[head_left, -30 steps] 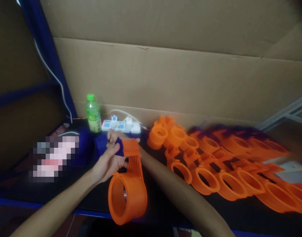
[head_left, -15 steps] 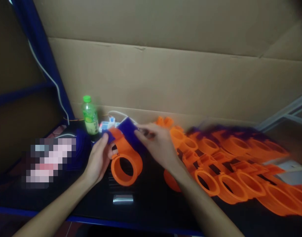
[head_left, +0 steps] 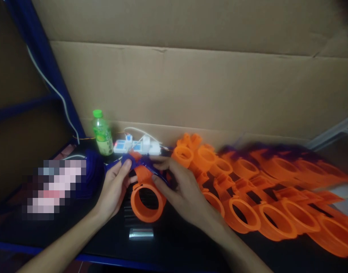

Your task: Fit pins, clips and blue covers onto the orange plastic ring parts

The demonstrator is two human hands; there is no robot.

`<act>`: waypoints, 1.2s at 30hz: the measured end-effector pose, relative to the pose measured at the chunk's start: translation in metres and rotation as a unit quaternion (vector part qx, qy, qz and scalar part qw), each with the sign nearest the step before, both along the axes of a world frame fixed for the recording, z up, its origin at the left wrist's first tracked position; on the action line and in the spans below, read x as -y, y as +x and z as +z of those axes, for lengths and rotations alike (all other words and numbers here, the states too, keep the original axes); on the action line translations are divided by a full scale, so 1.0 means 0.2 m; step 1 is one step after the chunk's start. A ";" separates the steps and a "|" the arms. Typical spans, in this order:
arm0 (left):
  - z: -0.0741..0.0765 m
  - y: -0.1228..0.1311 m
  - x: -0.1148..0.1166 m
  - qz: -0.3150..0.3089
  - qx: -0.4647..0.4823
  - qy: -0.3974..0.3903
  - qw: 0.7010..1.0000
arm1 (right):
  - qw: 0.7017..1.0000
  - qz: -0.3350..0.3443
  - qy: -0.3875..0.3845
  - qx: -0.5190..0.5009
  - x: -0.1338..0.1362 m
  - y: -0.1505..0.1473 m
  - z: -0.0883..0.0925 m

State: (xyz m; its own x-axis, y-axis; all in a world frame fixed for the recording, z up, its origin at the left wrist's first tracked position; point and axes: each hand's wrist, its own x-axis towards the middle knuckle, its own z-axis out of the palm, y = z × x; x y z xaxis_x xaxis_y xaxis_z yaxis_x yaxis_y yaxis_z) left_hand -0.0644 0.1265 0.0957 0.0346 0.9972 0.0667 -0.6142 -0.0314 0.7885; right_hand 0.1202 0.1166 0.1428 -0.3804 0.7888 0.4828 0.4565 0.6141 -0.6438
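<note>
In the head view, both hands have come together over the black table (head_left: pixel 176 242): the left hand (head_left: pixel 113 189) and right hand (head_left: pixel 181 187) pinch the orange ring part (head_left: pixel 147 199). The dark blue piece (head_left: pixel 147 161), carried in by the right hand half a second ago, now sits pressed on its top end, so fitting looks under way.

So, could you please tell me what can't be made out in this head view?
- Pixelated patch, head view: masking hides whatever lies there.
- Blue piece: its join to the orange ring part is covered by the left hand and right hand.
- Far orange parts: smeared by motion blur; the row is cut by the right edge.
- Bottle label: too small and soft.
- Silver object: too blurred to identify.
</note>
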 end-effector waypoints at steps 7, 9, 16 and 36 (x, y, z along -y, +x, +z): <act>-0.02 0.01 0.01 0.018 -0.021 0.009 1.000 | 0.998 0.004 0.050 0.028 0.02 -0.01 -0.03; -0.02 0.01 0.01 0.006 -0.014 0.005 1.000 | 0.999 -0.003 0.040 0.021 0.02 -0.01 -0.05; -0.04 0.02 0.02 0.018 -0.025 0.005 1.000 | 0.999 -0.017 0.008 -0.027 0.02 0.00 -0.07; -0.04 0.05 0.04 0.039 -0.034 -0.001 0.999 | 0.998 -0.015 0.060 -0.007 0.03 0.01 -0.11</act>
